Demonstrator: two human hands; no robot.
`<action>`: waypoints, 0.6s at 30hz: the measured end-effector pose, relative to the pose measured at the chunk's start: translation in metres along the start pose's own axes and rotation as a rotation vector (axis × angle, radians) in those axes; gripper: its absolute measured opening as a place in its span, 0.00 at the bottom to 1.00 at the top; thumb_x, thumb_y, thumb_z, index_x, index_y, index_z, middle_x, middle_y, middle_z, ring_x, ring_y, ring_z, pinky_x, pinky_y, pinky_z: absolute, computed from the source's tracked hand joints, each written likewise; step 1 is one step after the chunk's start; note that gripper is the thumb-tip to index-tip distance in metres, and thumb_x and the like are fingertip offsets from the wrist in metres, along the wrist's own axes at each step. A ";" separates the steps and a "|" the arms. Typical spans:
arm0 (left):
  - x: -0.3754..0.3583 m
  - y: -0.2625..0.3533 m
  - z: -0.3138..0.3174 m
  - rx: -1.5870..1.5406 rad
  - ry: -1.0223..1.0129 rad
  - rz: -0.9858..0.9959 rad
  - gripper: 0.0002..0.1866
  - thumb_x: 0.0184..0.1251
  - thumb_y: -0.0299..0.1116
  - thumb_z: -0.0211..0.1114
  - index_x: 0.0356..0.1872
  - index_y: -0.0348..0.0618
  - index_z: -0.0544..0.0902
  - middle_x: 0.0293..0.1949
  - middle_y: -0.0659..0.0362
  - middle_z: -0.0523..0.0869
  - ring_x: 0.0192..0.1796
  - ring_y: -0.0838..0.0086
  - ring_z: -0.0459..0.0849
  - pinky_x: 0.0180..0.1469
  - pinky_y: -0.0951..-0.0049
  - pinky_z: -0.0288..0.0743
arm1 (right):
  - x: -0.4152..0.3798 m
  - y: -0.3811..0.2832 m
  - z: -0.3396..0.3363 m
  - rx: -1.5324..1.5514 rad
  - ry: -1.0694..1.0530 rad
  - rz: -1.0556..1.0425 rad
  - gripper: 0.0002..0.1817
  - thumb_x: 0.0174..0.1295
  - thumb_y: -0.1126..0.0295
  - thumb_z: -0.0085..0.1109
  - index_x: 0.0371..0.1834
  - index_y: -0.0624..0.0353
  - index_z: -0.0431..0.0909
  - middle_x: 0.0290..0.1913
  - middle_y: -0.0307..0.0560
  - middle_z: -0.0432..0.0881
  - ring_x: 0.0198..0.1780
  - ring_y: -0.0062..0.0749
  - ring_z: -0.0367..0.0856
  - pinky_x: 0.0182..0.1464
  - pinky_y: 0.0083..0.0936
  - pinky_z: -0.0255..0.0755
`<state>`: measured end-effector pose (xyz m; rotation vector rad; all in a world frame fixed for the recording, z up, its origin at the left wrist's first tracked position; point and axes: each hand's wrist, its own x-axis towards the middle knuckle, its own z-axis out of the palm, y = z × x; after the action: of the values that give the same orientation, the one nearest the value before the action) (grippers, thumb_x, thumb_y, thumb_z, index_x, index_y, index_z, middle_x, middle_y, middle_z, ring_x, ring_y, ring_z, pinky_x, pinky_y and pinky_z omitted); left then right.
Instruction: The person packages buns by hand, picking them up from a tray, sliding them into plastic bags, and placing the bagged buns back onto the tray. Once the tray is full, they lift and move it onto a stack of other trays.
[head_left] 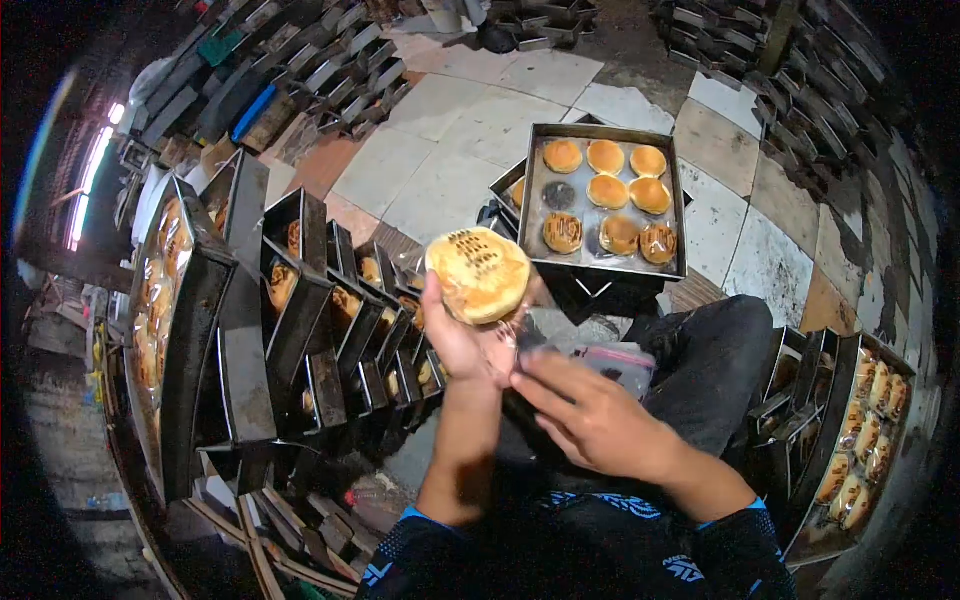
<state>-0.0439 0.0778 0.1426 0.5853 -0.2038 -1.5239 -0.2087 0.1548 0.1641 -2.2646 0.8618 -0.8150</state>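
A round golden bun (477,276) with dark stripes on top rests in my left hand (468,345), its fingers curled behind and under it. Clear plastic film (512,330) shows around the bun's lower edge and trails toward my right hand (605,415). The right fingers are bent together and slightly blurred, pinching at the film's end beside my left wrist. Beyond them, a metal tray (683,225) holds several round buns (606,157), plain ones at the back and striped ones in front. A small flat packet with a pinkish edge (615,358) lies by my leg.
At left, stacked metal trays (232,330) hold wrapped striped buns (160,300). Another tray (800,545) of wrapped buns (868,440) stands at lower right. Many dark metal tins (330,70) are piled at the back, beyond the tiled floor (440,130). My bent knee (725,340) is near the central tray.
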 end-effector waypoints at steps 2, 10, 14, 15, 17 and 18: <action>-0.008 0.004 0.003 0.005 0.000 0.020 0.35 0.71 0.59 0.45 0.66 0.40 0.67 0.60 0.46 0.77 0.58 0.52 0.81 0.55 0.41 0.79 | -0.006 0.018 -0.007 0.393 -0.220 -0.017 0.11 0.56 0.76 0.63 0.44 0.62 0.82 0.38 0.52 0.83 0.40 0.45 0.84 0.45 0.38 0.79; -0.002 -0.008 0.003 0.119 0.099 -0.186 0.27 0.70 0.46 0.51 0.62 0.36 0.72 0.54 0.49 0.83 0.52 0.61 0.84 0.53 0.59 0.81 | 0.024 0.007 -0.023 0.273 -0.064 -0.003 0.06 0.58 0.74 0.66 0.36 0.63 0.81 0.34 0.56 0.82 0.35 0.47 0.83 0.37 0.34 0.76; 0.005 0.020 -0.024 0.052 0.039 -0.226 0.33 0.66 0.53 0.49 0.64 0.38 0.70 0.55 0.47 0.82 0.50 0.58 0.85 0.41 0.62 0.84 | 0.009 0.052 -0.037 1.135 -0.591 -0.193 0.08 0.55 0.72 0.70 0.33 0.65 0.82 0.36 0.54 0.84 0.40 0.46 0.84 0.44 0.36 0.77; 0.002 0.020 -0.027 0.041 0.012 -0.273 0.35 0.67 0.56 0.47 0.66 0.38 0.68 0.57 0.46 0.80 0.53 0.56 0.84 0.43 0.62 0.84 | 0.010 0.053 -0.024 0.659 -0.171 0.040 0.09 0.52 0.72 0.71 0.33 0.64 0.83 0.37 0.53 0.84 0.41 0.46 0.84 0.46 0.36 0.76; -0.009 0.001 -0.027 0.079 0.037 -0.303 0.35 0.68 0.56 0.45 0.66 0.38 0.67 0.59 0.46 0.79 0.54 0.55 0.83 0.45 0.60 0.84 | 0.023 0.045 -0.012 0.062 0.401 0.186 0.10 0.48 0.73 0.73 0.32 0.61 0.84 0.39 0.51 0.83 0.43 0.45 0.82 0.48 0.38 0.75; -0.018 -0.011 -0.026 0.117 0.063 -0.323 0.35 0.70 0.55 0.44 0.67 0.38 0.67 0.60 0.46 0.78 0.55 0.54 0.83 0.47 0.58 0.83 | 0.027 0.043 -0.012 -0.039 0.561 0.114 0.10 0.46 0.73 0.73 0.32 0.60 0.84 0.40 0.50 0.83 0.43 0.45 0.82 0.49 0.39 0.75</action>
<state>-0.0421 0.1017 0.1191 0.7867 -0.1554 -1.8100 -0.2169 0.1045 0.1514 -2.0160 1.2461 -1.4211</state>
